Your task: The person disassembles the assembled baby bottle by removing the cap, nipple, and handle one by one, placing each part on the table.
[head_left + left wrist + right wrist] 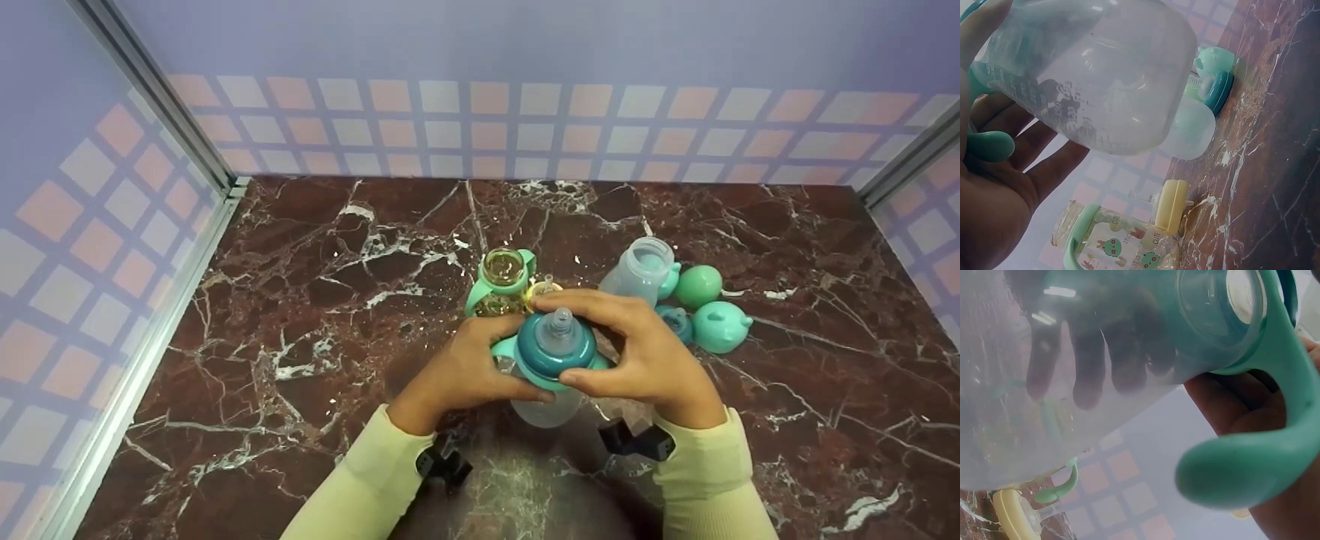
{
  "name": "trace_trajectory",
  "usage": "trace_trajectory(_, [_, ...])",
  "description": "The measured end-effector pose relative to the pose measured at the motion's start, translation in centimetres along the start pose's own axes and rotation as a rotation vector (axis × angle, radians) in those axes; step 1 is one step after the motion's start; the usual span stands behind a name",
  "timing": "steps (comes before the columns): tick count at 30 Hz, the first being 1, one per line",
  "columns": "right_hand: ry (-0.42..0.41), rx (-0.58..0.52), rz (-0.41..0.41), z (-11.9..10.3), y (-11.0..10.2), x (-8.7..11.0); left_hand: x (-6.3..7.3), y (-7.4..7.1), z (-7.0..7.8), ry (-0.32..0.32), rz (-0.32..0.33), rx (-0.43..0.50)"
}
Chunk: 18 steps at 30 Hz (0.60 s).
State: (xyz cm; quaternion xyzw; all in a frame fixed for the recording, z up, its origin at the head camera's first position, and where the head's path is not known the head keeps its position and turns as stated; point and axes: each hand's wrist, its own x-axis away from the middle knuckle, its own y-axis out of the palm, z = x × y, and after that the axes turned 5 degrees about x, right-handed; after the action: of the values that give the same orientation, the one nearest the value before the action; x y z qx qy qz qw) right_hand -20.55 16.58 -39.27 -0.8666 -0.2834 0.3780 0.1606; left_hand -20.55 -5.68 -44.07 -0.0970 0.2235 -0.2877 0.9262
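Note:
Both hands hold a translucent baby bottle point(551, 411) above the table. It carries a teal collar point(534, 351) with a clear nipple point(561, 324) on top, and a mint-green handle ring point(1230, 468) around its neck. My left hand point(471, 367) grips the bottle from the left near the neck, its thumb and fingers on opposite sides in the left wrist view. From the right, my right hand point(641, 349) holds the collar area, thumb in front and fingers behind. Through the cloudy bottle wall, fingers point(1088, 374) show in the right wrist view.
Beyond the hands stands a clear printed bottle point(501, 271) with green handles, beside a yellow collar point(1171, 206) with a nipple. To the right are another translucent bottle point(628, 281), a green rounded cap point(700, 286), a mint animal-shaped cap point(721, 327) and a teal collar point(677, 322).

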Motion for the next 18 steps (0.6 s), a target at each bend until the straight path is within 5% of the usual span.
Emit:
trace_trajectory(8, [0.043,0.064,0.048,-0.18,-0.20,0.08,-0.09,0.05,0.09,-0.022,0.036,0.003])
trace_trajectory(18, [0.126,0.183,0.204,-0.43,0.01,-0.13,-0.19,0.30,0.17,-0.047,0.183,-0.081])
